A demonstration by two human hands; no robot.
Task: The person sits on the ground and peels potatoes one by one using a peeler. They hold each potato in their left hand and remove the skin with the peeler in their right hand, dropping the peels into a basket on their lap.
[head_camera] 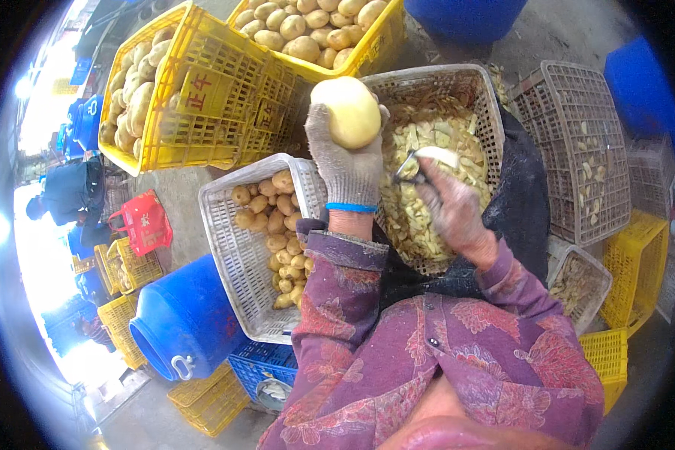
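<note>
My left hand (346, 163), in a knitted work glove with a blue cuff edge, holds up a peeled, pale yellow potato (350, 112). To its right, my right hand (453, 211) is closed around a peeler (408, 166), blurred, with a pale strip of peel (437, 156) beside the blade. The peeler is apart from the potato. Beneath both hands stands a plastic crate (498, 121) holding many peelings (419, 214). Left of my left forearm, unpeeled potatoes (278, 211) lie in a white plastic crate (219, 219).
Yellow crates (225, 107) full of potatoes stand at the upper left. A blue barrel (185, 315) lies on its side at lower left, near a red bag (146, 222). A grey crate (588, 146) stands at right, with yellow crates (633, 270) below. Another person (70, 188) is far left.
</note>
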